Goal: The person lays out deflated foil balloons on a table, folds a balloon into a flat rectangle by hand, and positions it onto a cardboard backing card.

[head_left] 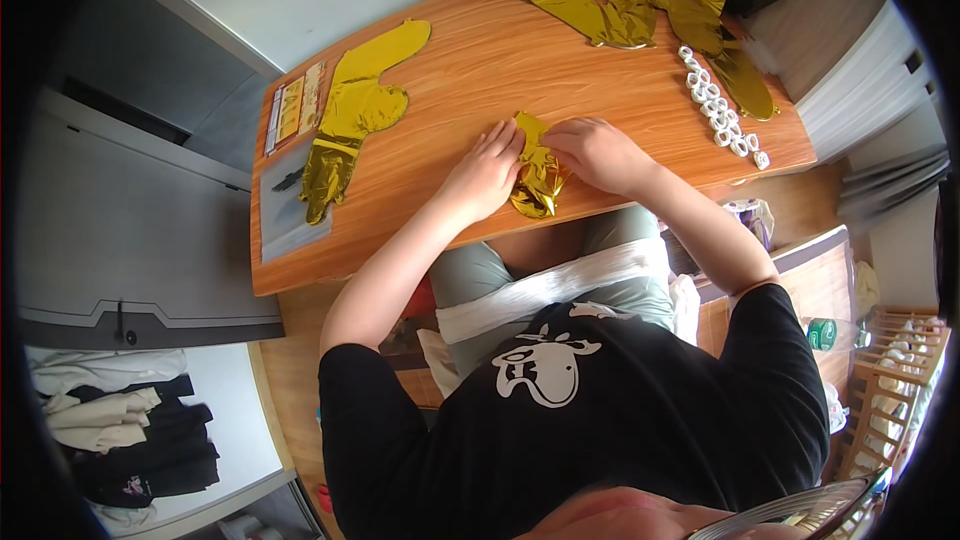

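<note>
Two hands meet near the surface's (440, 90) front edge. From the left, our left hand (487, 175) presses flat, fingers spread, on the crumpled gold foil balloon (537, 175); its long axis runs away from us. Our right hand (597, 152) pinches its far end.

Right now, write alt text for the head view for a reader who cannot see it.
Seen from above, a person's left hand and right hand press a crumpled gold foil balloon flat on a wooden table. More deflated gold balloons lie left and far right, beside a row of small white pieces.
</note>
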Motion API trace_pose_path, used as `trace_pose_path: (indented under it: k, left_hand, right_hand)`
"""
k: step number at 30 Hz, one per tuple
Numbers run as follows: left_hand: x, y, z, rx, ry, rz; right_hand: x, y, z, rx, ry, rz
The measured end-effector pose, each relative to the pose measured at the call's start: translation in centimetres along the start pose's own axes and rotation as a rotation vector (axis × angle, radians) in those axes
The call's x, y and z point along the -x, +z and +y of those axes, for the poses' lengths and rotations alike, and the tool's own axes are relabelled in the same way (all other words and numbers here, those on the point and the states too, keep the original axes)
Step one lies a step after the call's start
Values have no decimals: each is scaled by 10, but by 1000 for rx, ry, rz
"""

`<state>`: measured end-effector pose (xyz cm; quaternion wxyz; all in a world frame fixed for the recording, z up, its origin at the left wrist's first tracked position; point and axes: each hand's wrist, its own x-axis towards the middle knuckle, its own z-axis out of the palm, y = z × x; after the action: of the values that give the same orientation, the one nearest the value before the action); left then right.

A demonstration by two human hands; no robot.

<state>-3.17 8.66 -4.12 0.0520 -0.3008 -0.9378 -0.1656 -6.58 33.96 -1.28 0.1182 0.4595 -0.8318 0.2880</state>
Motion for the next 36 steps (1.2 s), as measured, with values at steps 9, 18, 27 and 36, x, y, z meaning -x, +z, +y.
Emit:
trace_pose_path:
  k: [9, 18, 27, 36]
  left_hand:
    - [12, -10, 44, -153, -214, -63]
    - [-22, -11, 4, -2, 159, -27]
    - [-20, 5, 2, -123, 229, -139]
    - [-18, 5, 4, -104, 236, -112]
  right_hand:
    - [7, 9, 9, 55, -157, -114]
    - [-4, 0, 18, -176, -39, -241]
    - [31, -7, -19, 25, 227, 123]
    - [57, -15, -58, -191, 320, -43]
